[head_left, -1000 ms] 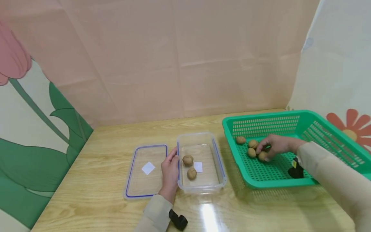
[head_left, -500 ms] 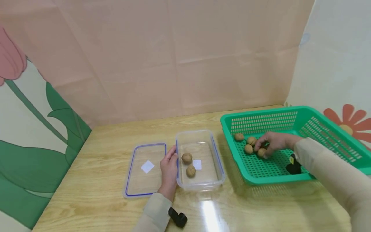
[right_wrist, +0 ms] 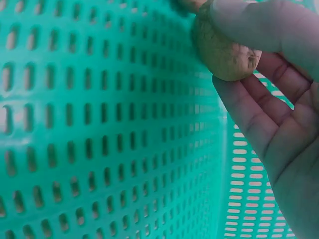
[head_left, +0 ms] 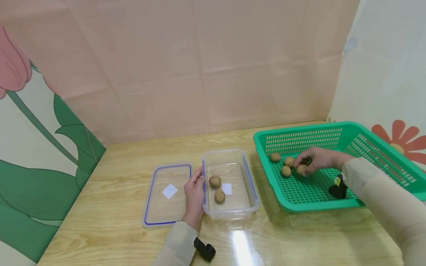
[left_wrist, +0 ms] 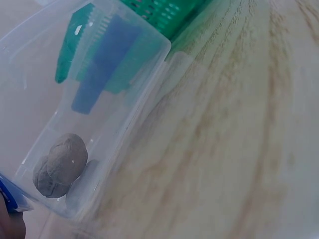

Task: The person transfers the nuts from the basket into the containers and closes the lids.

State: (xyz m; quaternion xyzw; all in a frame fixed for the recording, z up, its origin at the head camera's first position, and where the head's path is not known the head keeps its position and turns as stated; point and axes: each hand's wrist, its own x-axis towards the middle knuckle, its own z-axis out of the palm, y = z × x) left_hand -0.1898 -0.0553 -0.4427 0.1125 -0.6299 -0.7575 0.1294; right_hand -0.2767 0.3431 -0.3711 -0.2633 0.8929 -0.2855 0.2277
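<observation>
My right hand reaches into the green plastic basket and pinches a walnut between thumb and fingers. The right wrist view shows this walnut up close, against the slotted plastic. Several other walnuts, one of them near the left wall, lie in the basket beside the hand. My left hand touches the left side of a clear food container, its fingers extended along the wall. Inside that container sit two walnuts, an upper one and a lower one.
A clear lid with a blue seal and a white square label lies on the wooden table, left of the container. The basket stands to the container's right. Behind the table hangs a pinkish sheet.
The right hand has lifted slightly with the pinched walnut, away from the basket floor. The left hand stays against the container. The head view has shifted a little.
</observation>
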